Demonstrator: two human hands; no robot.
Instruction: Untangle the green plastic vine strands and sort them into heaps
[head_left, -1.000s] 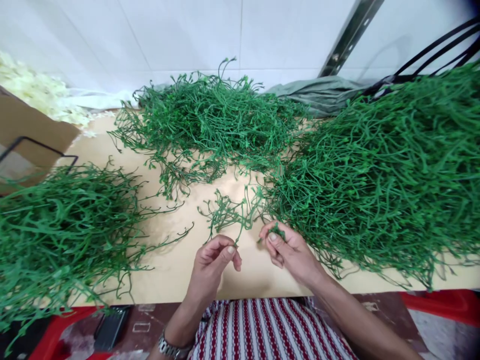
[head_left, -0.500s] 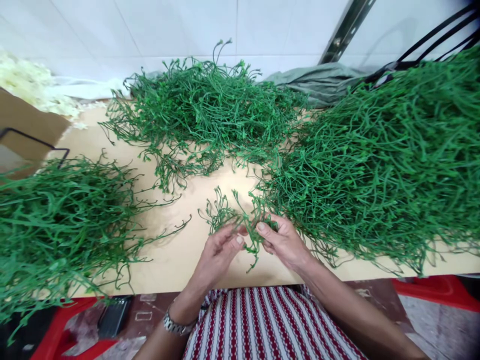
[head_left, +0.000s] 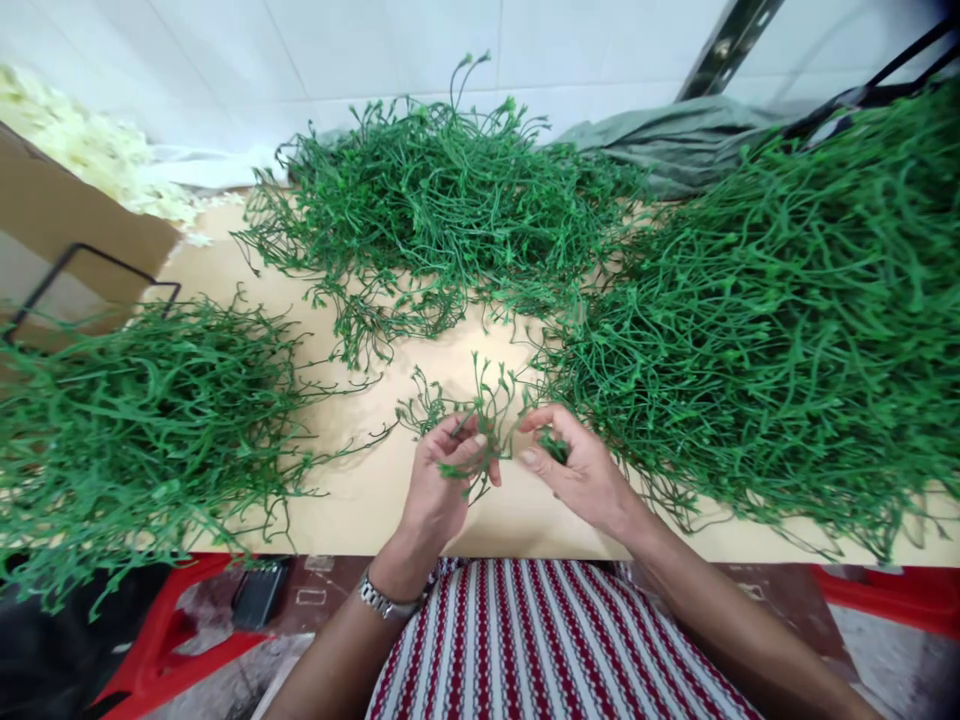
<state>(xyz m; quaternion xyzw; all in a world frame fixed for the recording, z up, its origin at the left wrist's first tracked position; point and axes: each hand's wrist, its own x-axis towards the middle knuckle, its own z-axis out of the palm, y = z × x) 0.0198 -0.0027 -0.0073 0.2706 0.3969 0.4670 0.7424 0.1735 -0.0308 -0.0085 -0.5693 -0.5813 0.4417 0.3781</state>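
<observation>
My left hand point(head_left: 439, 490) is closed on a thin, branching green artificial stem point(head_left: 489, 408), its forked tips pointing up and away from me. My right hand point(head_left: 592, 480) sits just to the right, thumb and index finger curled beside that stem. A small clump of green pieces point(head_left: 553, 445) rests inside its curled fingers. Behind the left hand, more loose green sprigs point(head_left: 424, 405) lie on the tan tabletop point(head_left: 360, 525). Whether they join the held stem cannot be made out.
A big heap of green stems point(head_left: 765, 330) covers the right side. Another pile point(head_left: 442, 200) lies along the wall, and a leafy one point(head_left: 150, 420) spills over the front edge at left. Behind it stand a cardboard box point(head_left: 82, 220), a black wire frame point(head_left: 112, 262) and pale yellow petals point(head_left: 82, 140).
My hands have moved slightly apart. The stem is now upright in my left hand, and my right fingers have come away from it. The view has shifted a little.
</observation>
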